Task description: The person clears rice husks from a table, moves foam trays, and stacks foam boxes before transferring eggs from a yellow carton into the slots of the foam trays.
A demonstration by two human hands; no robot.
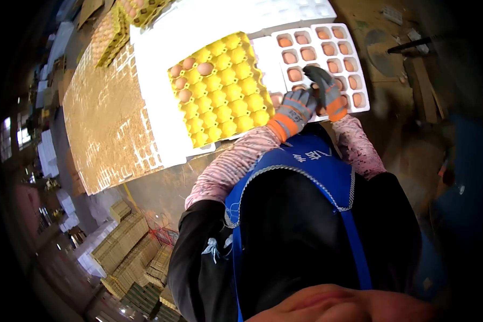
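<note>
Both my hands wear grey and orange gloves and are close together over the near left part of a white foam tray (364, 86) with brown eggs in its square pockets. My left hand (299, 109) is at the tray's near left corner, its fingers bent; what they hold, if anything, is hidden. Beside it, my right hand (327, 92) reaches over the pockets with fingers bent down; its fingertips and anything under them cannot be made out. Left of my hands lies a yellow egg tray (228, 94), mostly bare, with several brown eggs (205, 68) at its far left corner.
White foam (198, 27) lies along the far side. More yellow trays with eggs (110, 37) are stacked at the far left, by a brown, worn board surface (102, 118). Bundled stacks (121, 241) stand on the floor at lower left.
</note>
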